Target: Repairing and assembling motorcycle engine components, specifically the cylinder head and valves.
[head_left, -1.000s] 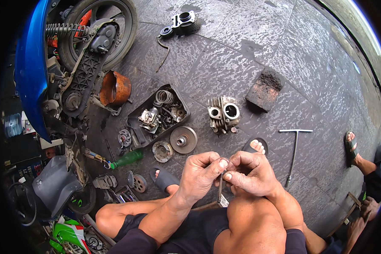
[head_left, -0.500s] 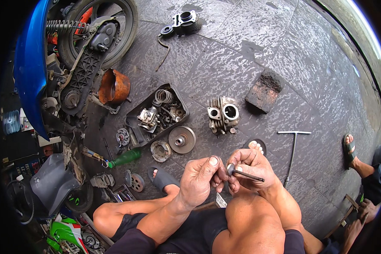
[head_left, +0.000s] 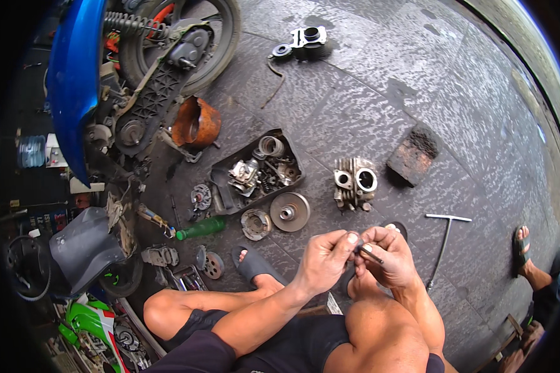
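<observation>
My left hand (head_left: 325,258) and my right hand (head_left: 389,256) meet above my knee, fingertips together. Between them they pinch a small thin metal rod-like part (head_left: 368,251), dark and slender; its exact kind is too small to tell. An engine cylinder head (head_left: 354,181) lies on the stone floor just beyond my hands. A round metal pulley disc (head_left: 290,211) lies to its left, beside a dark tray (head_left: 221,186) holding several engine parts. A T-handle wrench (head_left: 443,244) lies to the right of my right hand.
A blue scooter (head_left: 74,81) with its rear wheel (head_left: 186,43) and open engine case stands at the upper left. A rusty orange can (head_left: 196,123), a green bottle (head_left: 202,227), a brick-like block (head_left: 412,155) and another person's sandalled foot (head_left: 521,247) lie around.
The thin metal part was held out flat in my right hand half a second ago; now both hands have closed together on it, fingertips touching.
</observation>
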A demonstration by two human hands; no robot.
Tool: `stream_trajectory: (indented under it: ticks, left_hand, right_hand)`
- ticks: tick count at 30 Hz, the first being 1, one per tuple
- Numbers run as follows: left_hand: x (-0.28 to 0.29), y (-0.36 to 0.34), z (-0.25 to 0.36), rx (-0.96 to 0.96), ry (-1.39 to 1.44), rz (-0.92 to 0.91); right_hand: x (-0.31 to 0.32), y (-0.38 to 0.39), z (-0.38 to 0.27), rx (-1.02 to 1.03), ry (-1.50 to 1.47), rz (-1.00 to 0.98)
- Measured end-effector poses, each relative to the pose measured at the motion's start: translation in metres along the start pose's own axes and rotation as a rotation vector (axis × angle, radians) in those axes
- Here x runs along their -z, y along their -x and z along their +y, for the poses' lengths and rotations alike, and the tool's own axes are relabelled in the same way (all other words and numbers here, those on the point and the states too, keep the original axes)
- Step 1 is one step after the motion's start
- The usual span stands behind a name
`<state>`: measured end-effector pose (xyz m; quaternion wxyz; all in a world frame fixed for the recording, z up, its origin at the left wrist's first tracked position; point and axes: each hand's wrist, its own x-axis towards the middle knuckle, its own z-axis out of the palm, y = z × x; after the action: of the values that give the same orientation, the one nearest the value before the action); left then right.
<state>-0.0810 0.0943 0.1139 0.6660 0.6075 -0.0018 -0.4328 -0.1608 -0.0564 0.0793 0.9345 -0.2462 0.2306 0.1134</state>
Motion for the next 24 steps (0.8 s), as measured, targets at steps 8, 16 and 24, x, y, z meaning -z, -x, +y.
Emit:
stream_trajectory:
  ticks: [8, 16, 24]
  left_hand:
    - [0.101, -0.096, -0.036, -0.393, -0.872, 0.717]
    - [0.19, -0.175, -0.034, -0.201, -1.711, 0.406]
    - [0.204, -0.187, -0.033, -0.241, -1.801, 0.335]
  right_hand:
    - [0.011, 0.001, 0.006, 0.066, 0.027, 0.058]
    - [0.006, 0.001, 0.001, 0.069, 0.033, 0.122]
    - [0.008, 0.0, -0.001, 0.051, -0.122, 0.11]
